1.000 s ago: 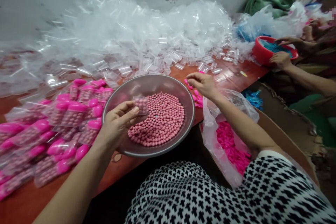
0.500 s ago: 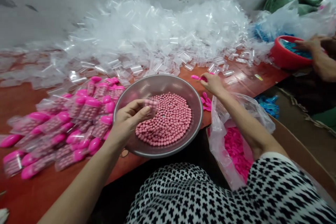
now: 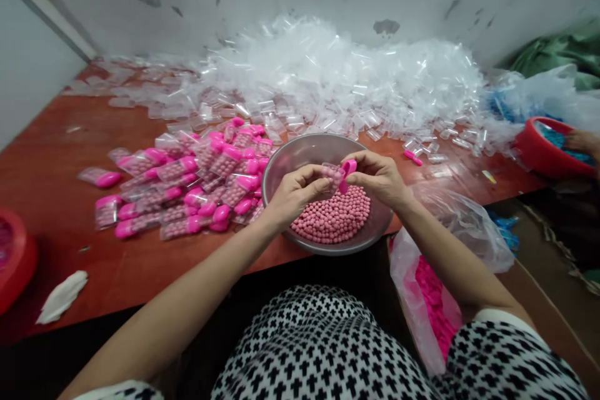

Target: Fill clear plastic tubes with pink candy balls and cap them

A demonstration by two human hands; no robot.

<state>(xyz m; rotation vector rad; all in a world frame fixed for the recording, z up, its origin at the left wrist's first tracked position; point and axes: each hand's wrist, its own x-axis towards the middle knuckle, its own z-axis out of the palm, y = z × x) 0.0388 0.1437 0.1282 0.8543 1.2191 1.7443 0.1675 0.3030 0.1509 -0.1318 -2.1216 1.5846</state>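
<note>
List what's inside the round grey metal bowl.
Many small round pink beads are visible inside the round grey metal bowl. Whatever lies beneath the top beads is covered, and the left hand and right hand block parts of the interior.

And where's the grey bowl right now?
In the head view, the grey bowl sits near centre at the table's front edge, right of the pink-capped packs.

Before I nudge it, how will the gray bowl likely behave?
The gray bowl is probably stiff, given its evenly curved rim. Its pink beads look loose and round, so may roll. Its near rim seems to overhang the table, so pressing there could tip it.
</note>
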